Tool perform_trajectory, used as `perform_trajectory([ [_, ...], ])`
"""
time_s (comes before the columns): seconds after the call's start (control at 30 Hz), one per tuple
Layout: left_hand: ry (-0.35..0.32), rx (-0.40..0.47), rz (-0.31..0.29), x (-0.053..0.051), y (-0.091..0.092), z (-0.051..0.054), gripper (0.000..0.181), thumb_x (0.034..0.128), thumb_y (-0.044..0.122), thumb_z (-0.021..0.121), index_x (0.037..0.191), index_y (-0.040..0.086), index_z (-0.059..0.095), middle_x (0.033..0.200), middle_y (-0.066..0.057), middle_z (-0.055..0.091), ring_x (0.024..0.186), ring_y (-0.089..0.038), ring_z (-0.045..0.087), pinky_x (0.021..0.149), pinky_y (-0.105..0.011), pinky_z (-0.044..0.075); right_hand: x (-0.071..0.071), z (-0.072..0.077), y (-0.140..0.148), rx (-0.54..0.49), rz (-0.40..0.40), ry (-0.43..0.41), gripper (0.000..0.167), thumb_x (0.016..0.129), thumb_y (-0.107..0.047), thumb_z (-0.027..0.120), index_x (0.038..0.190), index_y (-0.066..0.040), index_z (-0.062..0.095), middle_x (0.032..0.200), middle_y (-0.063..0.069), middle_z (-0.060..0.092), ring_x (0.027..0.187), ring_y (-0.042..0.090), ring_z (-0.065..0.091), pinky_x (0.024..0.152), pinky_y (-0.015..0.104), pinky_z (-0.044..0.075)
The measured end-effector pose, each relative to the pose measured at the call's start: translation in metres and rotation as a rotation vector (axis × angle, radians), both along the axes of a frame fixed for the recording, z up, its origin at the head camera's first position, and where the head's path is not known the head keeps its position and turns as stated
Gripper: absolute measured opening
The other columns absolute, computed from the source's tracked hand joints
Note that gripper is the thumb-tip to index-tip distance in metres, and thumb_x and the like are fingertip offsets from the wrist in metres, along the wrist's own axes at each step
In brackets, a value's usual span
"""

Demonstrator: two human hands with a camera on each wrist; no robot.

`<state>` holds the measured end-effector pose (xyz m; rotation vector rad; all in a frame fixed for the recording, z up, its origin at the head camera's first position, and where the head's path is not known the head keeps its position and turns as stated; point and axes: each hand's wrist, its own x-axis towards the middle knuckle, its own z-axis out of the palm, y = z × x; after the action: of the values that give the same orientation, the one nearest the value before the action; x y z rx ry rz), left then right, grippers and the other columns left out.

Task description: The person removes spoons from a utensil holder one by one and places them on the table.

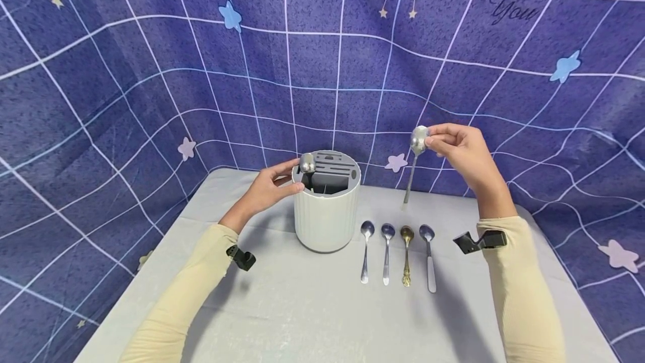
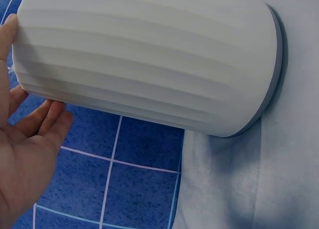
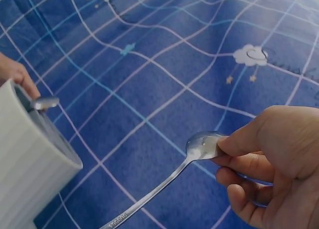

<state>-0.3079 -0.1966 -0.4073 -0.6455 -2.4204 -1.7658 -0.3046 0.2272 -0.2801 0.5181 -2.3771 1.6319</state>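
My right hand (image 1: 463, 147) pinches a metal spoon (image 3: 149, 193) by the edge of its bowl. The spoon hangs in the air, handle pointing down, right of a white ribbed utensil holder (image 1: 325, 220). At the holder's left rim, my left hand (image 1: 267, 188) holds it with thumb in front and fingers farther back; in the left wrist view, fingertips (image 2: 59, 105) touch its side. Another spoon (image 1: 308, 162) stands in the holder's left part, bowl up, its lower end hidden. The holder's grey top (image 1: 330, 167) has slots and a larger divided opening.
Right of the holder, several spoons lie in a row on the white-covered table (image 1: 282, 307), bowls toward the back: two silver ones, a gold-coloured spoon (image 1: 406, 254) and a spoon with a pale handle (image 1: 429, 256). A blue patterned curtain (image 1: 312, 71) hangs behind.
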Motion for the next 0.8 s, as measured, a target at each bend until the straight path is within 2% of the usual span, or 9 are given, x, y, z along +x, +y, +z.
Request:
perform_trajectory([
  [0.17,-0.005,-0.015,0.01,0.001,0.0,0.0,0.067,0.0923,0.018,0.077,0.152,0.01,0.049,0.154,-0.014,0.049,0.136,-0.035,0.05,0.12,-0.049,0.039,0.001,-0.013,0.016,0.018,-0.024,-0.026,0.029,0.099,-0.011,0.068,0.12,0.008,0.065,0.087,-0.02,0.074,0.083,-0.001,0.066,0.072,0.013,0.055],
  [0.53,-0.002,-0.005,0.002,0.002,0.0,0.002,0.066,0.0926,0.016,0.076,0.152,0.008,0.049,0.152,-0.018,0.05,0.135,-0.038,0.05,0.121,-0.051,0.038,0.002,-0.049,0.051,0.072,-0.081,-0.114,0.039,0.1,-0.017,0.067,0.125,0.013,0.062,0.087,-0.024,0.072,0.082,-0.003,0.065,0.07,0.016,0.055],
  [0.8,-0.01,0.0,0.002,0.001,0.001,0.001,0.066,0.0925,0.015,0.076,0.152,0.007,0.048,0.155,-0.016,0.047,0.137,-0.036,0.049,0.121,-0.053,0.038,0.003,-0.071,0.07,0.07,-0.075,-0.167,0.04,0.1,-0.014,0.065,0.127,0.015,0.059,0.087,-0.025,0.071,0.08,-0.002,0.064,0.069,0.016,0.055],
])
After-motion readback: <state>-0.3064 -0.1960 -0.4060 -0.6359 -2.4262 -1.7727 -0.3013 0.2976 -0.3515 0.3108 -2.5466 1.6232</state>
